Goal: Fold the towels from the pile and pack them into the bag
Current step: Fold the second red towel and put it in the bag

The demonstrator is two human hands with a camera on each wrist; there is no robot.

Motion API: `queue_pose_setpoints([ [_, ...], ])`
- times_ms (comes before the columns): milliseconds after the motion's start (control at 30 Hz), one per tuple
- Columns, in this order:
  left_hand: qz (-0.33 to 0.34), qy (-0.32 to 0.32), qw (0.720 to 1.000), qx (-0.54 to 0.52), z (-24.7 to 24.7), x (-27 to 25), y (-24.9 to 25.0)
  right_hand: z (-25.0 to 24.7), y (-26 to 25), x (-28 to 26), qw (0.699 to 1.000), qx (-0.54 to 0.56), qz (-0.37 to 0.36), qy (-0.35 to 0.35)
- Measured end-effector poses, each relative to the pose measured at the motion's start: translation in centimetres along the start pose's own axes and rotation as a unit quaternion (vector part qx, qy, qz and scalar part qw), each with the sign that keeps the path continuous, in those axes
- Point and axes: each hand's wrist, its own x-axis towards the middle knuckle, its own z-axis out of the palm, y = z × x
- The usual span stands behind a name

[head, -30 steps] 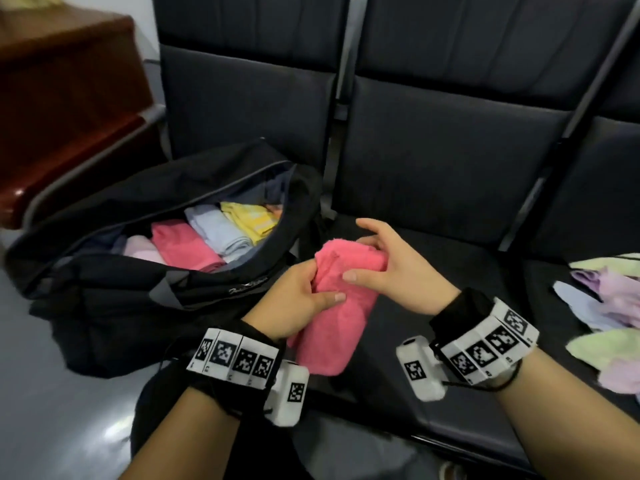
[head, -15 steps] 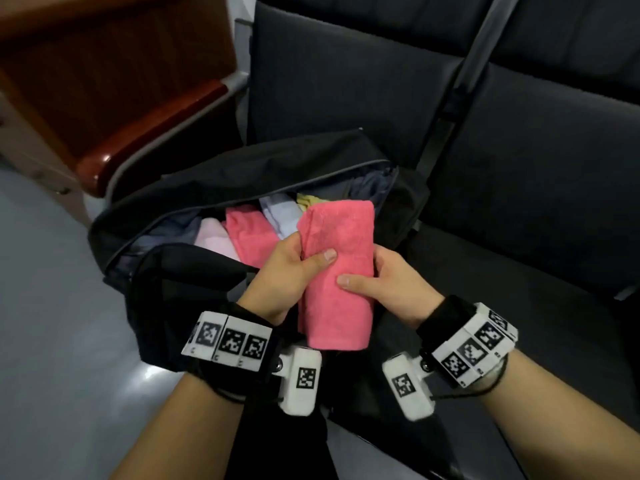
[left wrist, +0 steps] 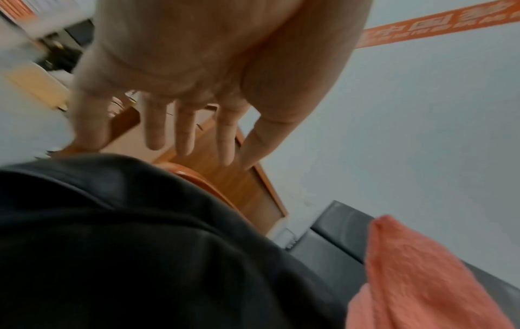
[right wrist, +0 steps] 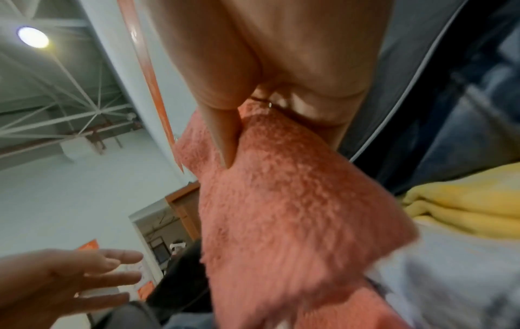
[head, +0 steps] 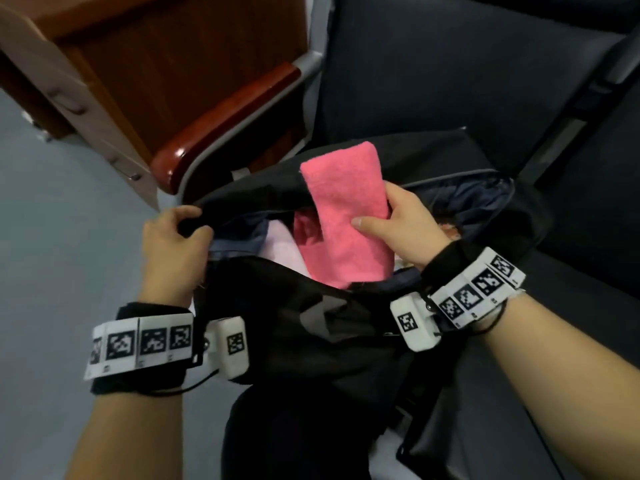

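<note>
A folded pink towel (head: pixel 346 216) stands upright over the mouth of the open black bag (head: pixel 311 306), its lower end down inside. My right hand (head: pixel 388 213) grips it from the right, thumb in front and fingers behind, as the right wrist view shows on the towel (right wrist: pixel 281 200). My left hand (head: pixel 176 230) is at the bag's left rim; the left wrist view shows its fingers (left wrist: pixel 182 133) straight and spread above the black fabric (left wrist: pixel 140 244), holding nothing. Folded towels lie inside the bag: a darker pink one (head: pixel 304 230), a pale pink one (head: pixel 277 244) and a yellow one (right wrist: pixel 464 200).
The bag sits on a row of dark padded seats (head: pixel 450 81). A wooden armrest (head: pixel 221 123) and a brown wooden cabinet (head: pixel 104 64) stand just left of the bag. Grey floor (head: pixel 52 271) lies to the left.
My left hand has let go of the pink towel and moved left to the bag's rim. My right hand alone has carried the towel over and into the bag's opening.
</note>
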Motion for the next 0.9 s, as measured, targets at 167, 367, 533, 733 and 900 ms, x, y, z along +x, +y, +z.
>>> queue_pose_setpoints([
  [167,-0.136,-0.008,0.99,-0.037,-0.9,2.3,-3.6,5.2,0.4,2.8,0.996,-0.053,-0.016,-0.064],
  [367,-0.241,-0.052,0.962,-0.121,-0.9,3.1,-5.8,8.2,1.4,4.0,0.978,-0.107,0.011,-0.18],
  [533,-0.27,-0.101,0.912,-0.293,-2.8,2.3,-6.3,8.0,2.4,4.5,0.959,-0.136,0.091,-0.23],
  [733,-0.162,-0.195,0.932,-0.258,-3.3,1.0,-5.5,7.0,1.7,5.6,0.939,-0.221,0.097,-0.246],
  [900,-0.131,-0.2,0.934,-0.265,-3.4,0.6,-3.5,7.2,-0.1,6.9,0.961,-0.18,0.06,-0.199],
])
